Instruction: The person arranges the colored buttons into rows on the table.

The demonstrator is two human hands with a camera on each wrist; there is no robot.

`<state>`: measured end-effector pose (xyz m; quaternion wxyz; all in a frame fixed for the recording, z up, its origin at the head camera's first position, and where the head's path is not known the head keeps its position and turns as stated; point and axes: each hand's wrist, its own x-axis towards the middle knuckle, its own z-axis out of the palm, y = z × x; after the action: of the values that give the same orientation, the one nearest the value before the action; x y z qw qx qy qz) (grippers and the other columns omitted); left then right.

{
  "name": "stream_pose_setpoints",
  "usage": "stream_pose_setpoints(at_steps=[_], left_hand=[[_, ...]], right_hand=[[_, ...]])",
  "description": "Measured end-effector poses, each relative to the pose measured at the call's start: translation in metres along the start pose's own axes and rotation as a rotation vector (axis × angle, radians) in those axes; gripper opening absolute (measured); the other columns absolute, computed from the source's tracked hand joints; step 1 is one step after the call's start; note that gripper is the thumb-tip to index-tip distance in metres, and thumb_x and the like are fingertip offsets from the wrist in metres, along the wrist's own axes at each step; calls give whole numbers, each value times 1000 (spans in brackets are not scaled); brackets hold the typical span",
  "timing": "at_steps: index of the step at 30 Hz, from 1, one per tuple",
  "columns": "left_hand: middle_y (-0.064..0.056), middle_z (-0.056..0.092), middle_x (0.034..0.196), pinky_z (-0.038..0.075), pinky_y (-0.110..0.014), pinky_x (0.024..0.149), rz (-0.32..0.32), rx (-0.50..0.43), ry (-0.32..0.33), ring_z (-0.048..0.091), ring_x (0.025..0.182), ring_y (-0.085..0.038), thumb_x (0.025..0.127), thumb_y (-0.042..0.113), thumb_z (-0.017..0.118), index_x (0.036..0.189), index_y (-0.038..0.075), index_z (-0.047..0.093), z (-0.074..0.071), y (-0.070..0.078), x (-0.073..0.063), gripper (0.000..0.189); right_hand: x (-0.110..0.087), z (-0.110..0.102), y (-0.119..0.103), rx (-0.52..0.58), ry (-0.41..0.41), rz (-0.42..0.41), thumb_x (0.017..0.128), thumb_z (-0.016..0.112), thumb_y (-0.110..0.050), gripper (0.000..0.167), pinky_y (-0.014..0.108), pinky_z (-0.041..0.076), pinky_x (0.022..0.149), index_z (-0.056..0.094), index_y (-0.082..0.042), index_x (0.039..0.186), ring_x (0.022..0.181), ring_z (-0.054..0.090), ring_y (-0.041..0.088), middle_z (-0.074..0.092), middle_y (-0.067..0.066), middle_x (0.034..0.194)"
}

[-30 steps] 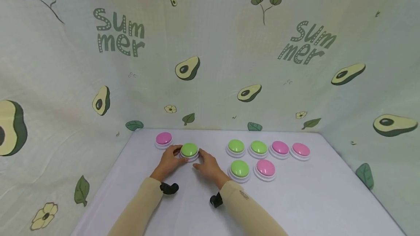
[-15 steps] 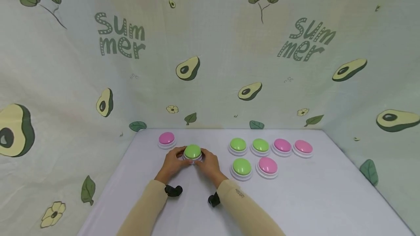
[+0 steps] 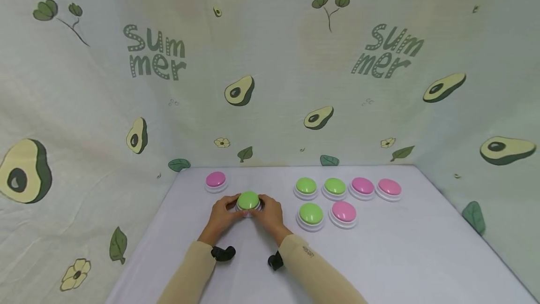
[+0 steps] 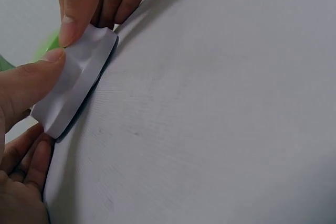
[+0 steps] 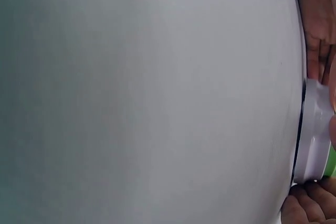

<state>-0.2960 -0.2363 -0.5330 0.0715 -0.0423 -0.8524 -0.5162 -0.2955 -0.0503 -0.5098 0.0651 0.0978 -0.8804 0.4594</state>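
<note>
Between both hands sits a green dome push button (image 3: pixel 249 200) with a white round base (image 4: pixel 84 72). My left hand (image 3: pixel 223 213) grips the base from the left, its thumb along the near side. From the right, my right hand (image 3: pixel 270 213) pinches the same base, and the two thumbs nearly meet in front. In the left wrist view the underside edge of the base lies right at the white tabletop. Only the side of the base and a sliver of green show in the right wrist view, at its right edge. Behind on the left stands a magenta button (image 3: pixel 216 179).
To the right, a back row holds two green buttons (image 3: pixel 306 186), a magenta button (image 3: pixel 363 186) and a pink button (image 3: pixel 389 186). Before them stand another green button (image 3: pixel 311 214) and a pink button (image 3: pixel 343 211). An avocado-print cloth (image 3: pixel 270 60) hangs behind the white table (image 3: pixel 405 257).
My right hand has closed in on the green button's base, its thumb now at the front beside the left thumb. The green button has shifted slightly toward me, away from the magenta one.
</note>
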Motion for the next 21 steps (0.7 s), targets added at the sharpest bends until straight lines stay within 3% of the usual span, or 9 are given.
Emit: stream_pose_setpoints(at_steps=[4, 12, 15, 21], left_hand=[[-24, 65, 133, 50, -48, 112, 12, -9, -1, 61, 128, -41, 82, 10, 90, 141, -5, 62, 0, 3, -6, 67], [-31, 61, 137, 51, -49, 111, -34, -81, -17, 59, 128, -46, 86, -5, 81, 141, -12, 58, 11, 17, -15, 60], [-31, 61, 134, 52, -49, 110, -27, -108, -19, 59, 126, -46, 87, -9, 78, 141, -13, 57, 19, 24, -16, 58], [-30, 61, 130, 52, -50, 110, 52, -119, -5, 60, 123, -47, 86, -9, 77, 142, -14, 56, 39, 40, -17, 60]], right_hand=[[-5, -1, -4, 15, 4, 7, 86, 87, -10, 53, 55, 49, 112, 66, 10, 130, 127, 62, 42, 69, 24, 130], [-13, -12, -5, 4, 26, 51, 81, 90, -13, 54, 56, 50, 109, 69, 8, 126, 122, 64, 43, 72, 23, 126], [-16, -19, -2, 4, 46, 60, 79, 92, -14, 57, 56, 51, 109, 69, 8, 127, 122, 65, 42, 72, 23, 126], [-19, -43, 3, 1, 92, 47, 77, 92, -14, 60, 54, 54, 105, 69, 7, 128, 119, 67, 41, 73, 22, 125]])
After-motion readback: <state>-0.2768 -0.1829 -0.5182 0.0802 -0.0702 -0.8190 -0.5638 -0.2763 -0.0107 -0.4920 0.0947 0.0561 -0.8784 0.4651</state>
